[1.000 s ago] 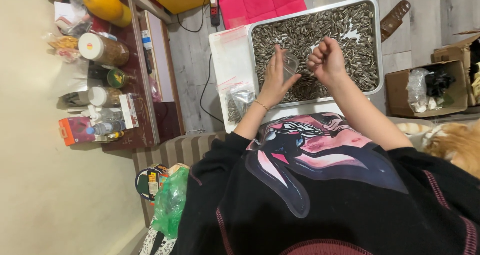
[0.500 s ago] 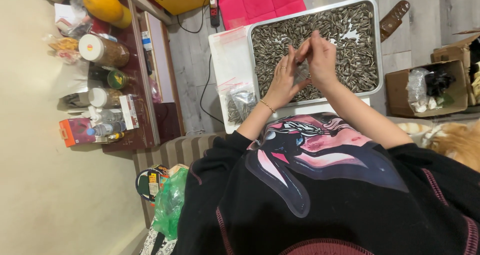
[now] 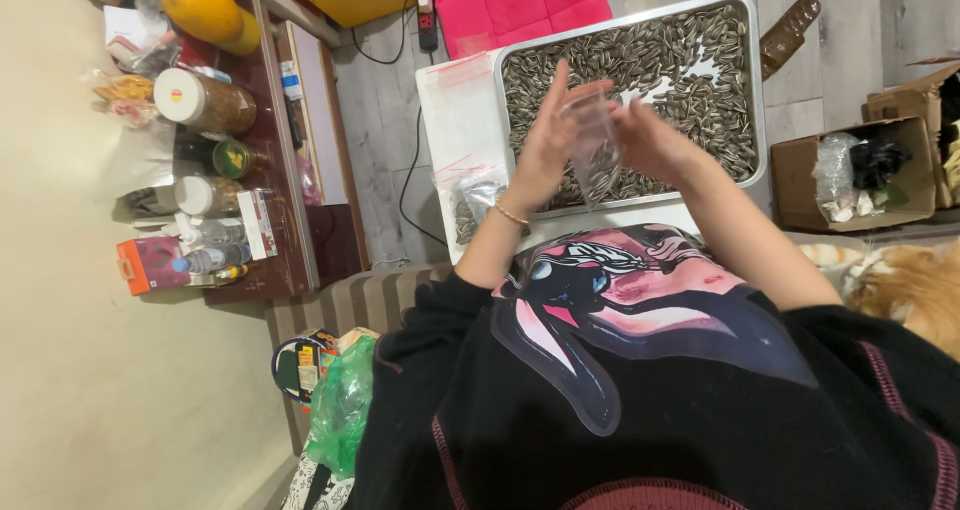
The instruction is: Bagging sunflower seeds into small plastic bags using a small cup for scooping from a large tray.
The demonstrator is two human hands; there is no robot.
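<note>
Metal tray (image 3: 757,90) of striped sunflower seeds (image 3: 680,60) lies on the floor; above its near edge, left hand (image 3: 548,140) and right hand (image 3: 655,140) pinch a small clear bag (image 3: 597,155), fingers clamped on its sides.

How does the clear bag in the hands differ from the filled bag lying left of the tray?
The held bag is up between the left hand and right hand, above the tray; the lying bag rests flat on the white surface. The held bag has seeds only at its bottom; the lying bag looks fuller. Both are clear plastic holding striped seeds.
</note>
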